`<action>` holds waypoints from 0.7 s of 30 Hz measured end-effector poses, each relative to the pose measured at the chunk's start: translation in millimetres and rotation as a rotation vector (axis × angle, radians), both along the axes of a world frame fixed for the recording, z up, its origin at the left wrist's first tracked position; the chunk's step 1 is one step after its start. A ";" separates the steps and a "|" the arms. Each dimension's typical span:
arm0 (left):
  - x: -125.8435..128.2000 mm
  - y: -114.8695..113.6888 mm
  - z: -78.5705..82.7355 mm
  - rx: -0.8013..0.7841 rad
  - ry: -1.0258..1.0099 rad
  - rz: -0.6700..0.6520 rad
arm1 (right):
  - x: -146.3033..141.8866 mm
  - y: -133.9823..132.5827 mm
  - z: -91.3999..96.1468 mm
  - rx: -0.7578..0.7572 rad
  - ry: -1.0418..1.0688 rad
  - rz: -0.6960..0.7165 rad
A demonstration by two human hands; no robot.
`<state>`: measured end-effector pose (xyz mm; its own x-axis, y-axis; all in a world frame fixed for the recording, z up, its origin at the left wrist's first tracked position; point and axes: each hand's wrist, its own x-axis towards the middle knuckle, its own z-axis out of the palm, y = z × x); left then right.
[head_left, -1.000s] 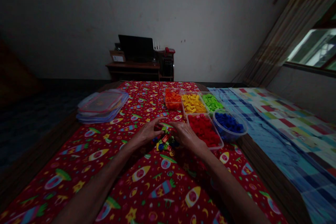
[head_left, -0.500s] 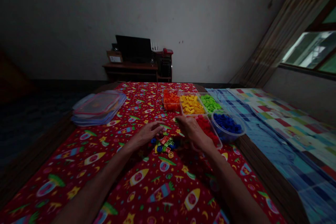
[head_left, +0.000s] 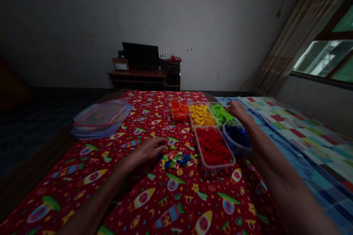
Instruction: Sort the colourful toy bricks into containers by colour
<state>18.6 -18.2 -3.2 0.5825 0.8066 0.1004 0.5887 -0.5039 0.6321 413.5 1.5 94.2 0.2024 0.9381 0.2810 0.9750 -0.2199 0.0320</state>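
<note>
A small heap of mixed coloured bricks (head_left: 177,159) lies on the red rocket-print cloth (head_left: 154,198). My left hand (head_left: 147,149) rests flat beside the heap's left edge, fingers stretched out and touching the nearest bricks. My right hand (head_left: 236,109) reaches far forward over the tub of green bricks (head_left: 221,113), its fingers curled together; what they hold is too small to make out. Other tubs hold orange bricks (head_left: 179,109), yellow bricks (head_left: 201,115), red bricks (head_left: 213,146) and a round bowl of blue bricks (head_left: 237,137).
A stack of clear plastic lids (head_left: 101,118) sits at the left of the cloth. A checked blue and multicoloured bedspread (head_left: 298,136) lies to the right. A desk with a dark monitor (head_left: 141,60) stands against the far wall. A curtain and window (head_left: 322,55) are at right.
My right hand has left the brick heap and moved forward and right, from over the red tub to over the green tub. My left hand stays by the heap.
</note>
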 end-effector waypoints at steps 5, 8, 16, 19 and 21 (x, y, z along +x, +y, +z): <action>-5.5 6.9 -13.7 -0.010 0.085 -0.057 | -46.1 -23.6 6.4 0.159 0.107 0.204; -4.8 10.0 -23.1 0.019 0.099 -0.072 | -91.4 -48.3 0.3 0.146 0.234 0.428; -0.8 9.8 -36.6 0.054 0.066 -0.033 | -185.5 -76.5 -62.7 -0.103 0.262 0.697; -1.6 8.0 -34.5 0.069 0.062 -0.027 | -203.8 -76.0 -83.6 -0.115 0.215 0.679; -2.5 6.5 -29.2 0.065 0.069 -0.032 | -210.9 -76.0 -92.0 -0.127 0.225 0.710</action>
